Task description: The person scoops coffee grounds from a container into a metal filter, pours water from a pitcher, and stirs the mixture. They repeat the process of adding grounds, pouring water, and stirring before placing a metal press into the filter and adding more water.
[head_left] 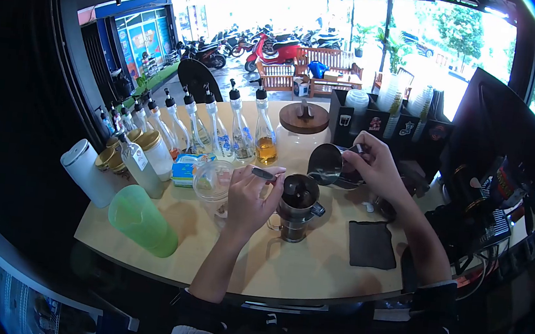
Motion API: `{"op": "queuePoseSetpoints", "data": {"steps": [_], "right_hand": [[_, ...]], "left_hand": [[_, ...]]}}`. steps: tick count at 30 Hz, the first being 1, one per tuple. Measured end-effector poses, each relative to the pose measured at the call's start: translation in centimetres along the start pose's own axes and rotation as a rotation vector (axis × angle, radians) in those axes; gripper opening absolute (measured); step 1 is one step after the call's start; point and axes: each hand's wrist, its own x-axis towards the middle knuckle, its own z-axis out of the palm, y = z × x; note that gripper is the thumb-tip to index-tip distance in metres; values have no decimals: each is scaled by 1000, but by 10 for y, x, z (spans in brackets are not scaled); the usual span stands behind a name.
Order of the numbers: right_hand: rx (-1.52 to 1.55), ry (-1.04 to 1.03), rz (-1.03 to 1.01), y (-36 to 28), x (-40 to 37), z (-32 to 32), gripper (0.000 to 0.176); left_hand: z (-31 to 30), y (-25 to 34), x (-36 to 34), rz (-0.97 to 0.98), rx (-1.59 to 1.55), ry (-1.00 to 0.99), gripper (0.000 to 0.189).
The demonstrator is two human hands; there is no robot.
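Observation:
My left hand (250, 196) holds a spoon (265, 174) whose tip dips into a metal-and-glass press pot (296, 210) standing on the wooden counter (309, 269). My right hand (377, 167) grips a steel milk pitcher (326, 163) by its handle. The pitcher is tilted with its spout toward the pot's open top, just above and behind it. A clear plastic cup (212, 181) stands left of my left hand.
A row of pump syrup bottles (219, 129) lines the back left. A green tumbler (143, 220) and a white tumbler (87, 173) lie at the left. A black cloth (371, 244) lies right of the pot. A wood-lidded jar (303, 120), cup holders (383, 120) and a screen (498, 139) stand behind.

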Motion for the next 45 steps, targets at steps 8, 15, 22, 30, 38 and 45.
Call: {"op": "queuePoseSetpoints", "data": {"steps": [8,15,22,30,38,45], "right_hand": [[-222,-100,-48,-31,6,10,23],[-297,-90,-74,-39,7,15,26],[-253,-111,-68,-45,7,21,22],[-346,-147,-110,-42,11,22,20],[-392,-150,-164,-47,11,25,21],[-284,-169,-152,-46,12,27,19]], "left_hand": [[1,0,-2,19,26,5,11],[1,2,-3,29,33,-1,11],[1,4,-3,23,29,-3,11],[1,5,-3,14,25,-14,12],[5,2,-5,-5,-17,2,11],[4,1,-3,14,14,-2,10]]}}
